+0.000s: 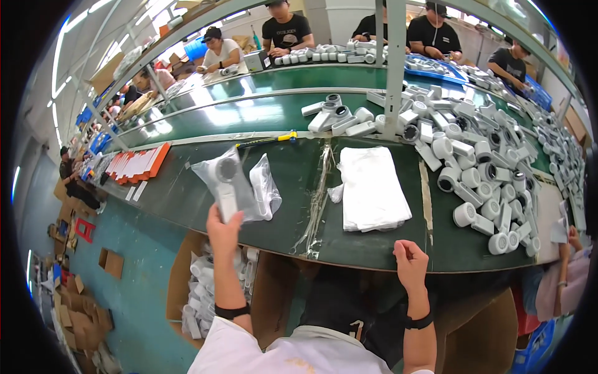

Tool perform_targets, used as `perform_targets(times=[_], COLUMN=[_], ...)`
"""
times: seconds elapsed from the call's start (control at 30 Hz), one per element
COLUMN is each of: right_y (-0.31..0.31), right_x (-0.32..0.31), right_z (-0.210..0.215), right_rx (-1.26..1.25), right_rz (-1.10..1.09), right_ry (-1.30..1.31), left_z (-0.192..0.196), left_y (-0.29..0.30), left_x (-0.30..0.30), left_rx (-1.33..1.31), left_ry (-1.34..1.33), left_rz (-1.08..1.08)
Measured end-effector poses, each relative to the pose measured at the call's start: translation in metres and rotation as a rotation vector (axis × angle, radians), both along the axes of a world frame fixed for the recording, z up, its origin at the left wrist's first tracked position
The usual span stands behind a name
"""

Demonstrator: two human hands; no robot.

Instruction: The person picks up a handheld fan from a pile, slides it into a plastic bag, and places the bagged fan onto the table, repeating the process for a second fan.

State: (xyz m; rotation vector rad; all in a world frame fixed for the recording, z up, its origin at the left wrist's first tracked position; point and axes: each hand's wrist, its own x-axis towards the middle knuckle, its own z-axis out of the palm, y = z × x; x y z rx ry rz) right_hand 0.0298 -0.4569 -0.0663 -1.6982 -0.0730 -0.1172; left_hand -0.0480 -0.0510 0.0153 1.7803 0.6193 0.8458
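Green, glossy bench (187, 193) curved across the workshop; left hand (223, 230) gripped a smooth white bagged device (228, 181), right hand (409, 260) curled empty at four o'clock.

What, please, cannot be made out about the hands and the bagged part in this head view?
- Left hand: the bagged white device covers its fingertips.
- Right hand: curled at the table edge; any small item inside is hidden.
- Cardboard box: the table covers its far side.

Clear plastic bag (232, 181) around a white device at ten o'clock, stack of flat white bags (372, 187) centre, brown cardboard box (182, 283) at seven o'clock
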Motion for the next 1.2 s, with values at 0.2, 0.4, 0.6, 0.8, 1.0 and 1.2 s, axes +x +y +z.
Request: perform_targets(times=[0.2,0.4,0.6,0.8,1.0,1.2], right_y=[0.026,0.009,0.006,-0.078,-0.167,-0.166], right_x=[-0.003,-0.005,-0.006,0.039,0.086,0.085], right_z=[0.000,0.004,0.001,0.042,0.038,0.034], right_rx=[-0.357,-0.343,-0.155,-0.499,-1.395,-1.315], right_rz=[-0.160,-0.237,-0.196,-0.510,-0.416,-0.212], right_ry=[-0.338,-0.305,-0.236,-0.347,-0.209,-0.016], left_z=[-0.086,-0.054,-0.026,-0.049,-0.083,-0.076], left_y=[0.096,0.024,-0.001,-0.103,-0.109,-0.113], left_x=[-0.001,0.040,0.033,0.027,0.034,0.029], left_rx=[0.392,0.464,1.135,0.396,0.204,0.165], left_ry=[0.296,0.410,0.109,-0.061,-0.024,-0.020], left_rz=[0.230,0.168,0.388,-0.381,-0.457,-0.487])
